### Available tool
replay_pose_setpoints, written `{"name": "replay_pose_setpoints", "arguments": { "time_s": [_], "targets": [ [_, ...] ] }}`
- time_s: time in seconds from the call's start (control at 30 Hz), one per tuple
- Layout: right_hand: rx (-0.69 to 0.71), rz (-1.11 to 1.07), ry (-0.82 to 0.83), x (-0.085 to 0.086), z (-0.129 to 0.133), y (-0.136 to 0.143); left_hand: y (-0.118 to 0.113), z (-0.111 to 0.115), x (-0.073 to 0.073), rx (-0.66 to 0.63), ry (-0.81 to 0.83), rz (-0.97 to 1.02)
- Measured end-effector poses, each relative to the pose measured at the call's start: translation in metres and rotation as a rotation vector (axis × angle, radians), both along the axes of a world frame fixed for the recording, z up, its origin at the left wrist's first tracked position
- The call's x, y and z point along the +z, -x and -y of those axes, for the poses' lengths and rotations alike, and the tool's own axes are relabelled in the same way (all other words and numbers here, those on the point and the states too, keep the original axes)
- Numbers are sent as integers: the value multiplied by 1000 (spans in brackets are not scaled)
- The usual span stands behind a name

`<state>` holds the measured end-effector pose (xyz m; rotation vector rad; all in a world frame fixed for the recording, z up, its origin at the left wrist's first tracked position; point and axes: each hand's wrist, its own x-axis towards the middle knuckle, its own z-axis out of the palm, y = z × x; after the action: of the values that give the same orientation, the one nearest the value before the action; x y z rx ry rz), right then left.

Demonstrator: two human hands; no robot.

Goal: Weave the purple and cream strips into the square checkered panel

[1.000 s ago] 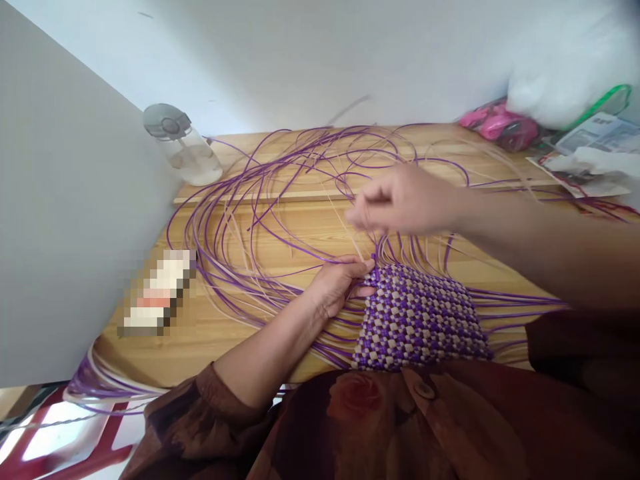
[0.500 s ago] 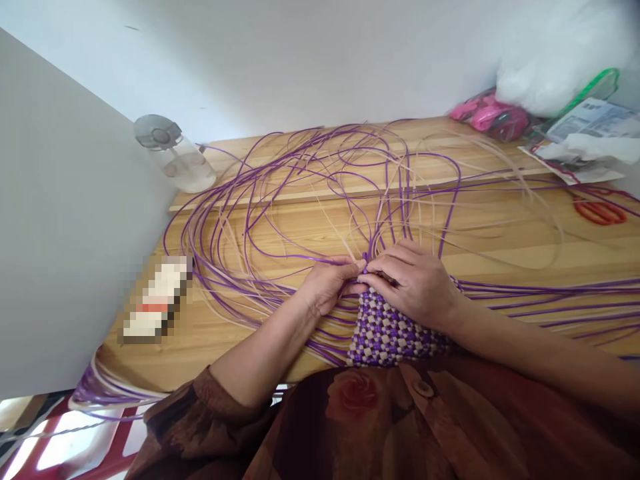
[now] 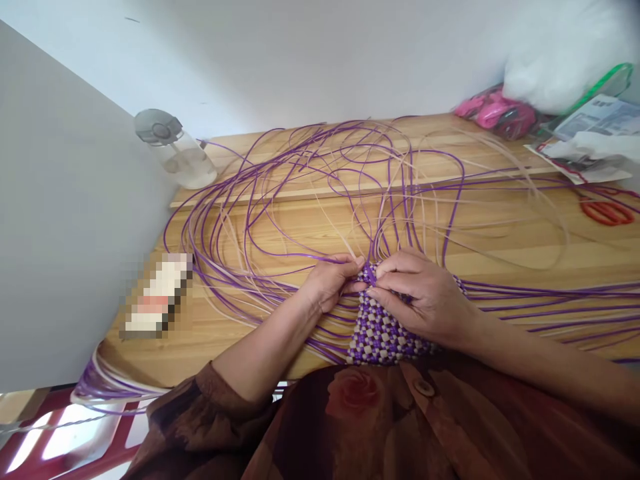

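A woven piece [image 3: 385, 330] in purple and cream checks lies at the table's front edge, against the brown patterned clothing. My left hand [image 3: 333, 283] pinches the piece's upper left corner between thumb and fingers, where several strands come out. On the upper edge rests my right hand [image 3: 425, 290], its thumb and fingertips bent around a purple strand at the weave; the fingertips partly cover the work. Long loose purple and cream strands [image 3: 250, 193] fan out behind, to the left and to the right of the piece.
A clear bottle with a grey lid [image 3: 175, 150] stands at the back left of the wooden table [image 3: 310, 227]. A blurred-out object [image 3: 157, 297] lies at left. Red-handled scissors [image 3: 607, 210], papers [image 3: 595, 127] and a pink bundle [image 3: 495, 113] are at right.
My right hand has moved slightly right and down, away from my left fingertips, showing more of the weave between them. My left hand has stayed at the corner.
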<state>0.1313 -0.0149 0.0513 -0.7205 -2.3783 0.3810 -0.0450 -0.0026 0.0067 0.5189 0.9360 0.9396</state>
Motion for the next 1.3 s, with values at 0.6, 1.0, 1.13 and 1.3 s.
{"name": "replay_pose_setpoints", "arguments": {
  "time_s": [0.6, 1.0, 1.13, 1.3],
  "targets": [
    [24, 67, 132, -5, 6, 4, -6, 5, -4, 45, -116, -88],
    [-171, 187, 755, 6, -79, 9, -4, 8, 3, 35, -131, -75],
    [-192, 48, 522, 1, -98, 27, -4, 8, 4, 44, -124, -75],
    [-679, 4, 219, -5, -173, 27, -5, 7, 4, 66, -120, -73]
  ]
}}
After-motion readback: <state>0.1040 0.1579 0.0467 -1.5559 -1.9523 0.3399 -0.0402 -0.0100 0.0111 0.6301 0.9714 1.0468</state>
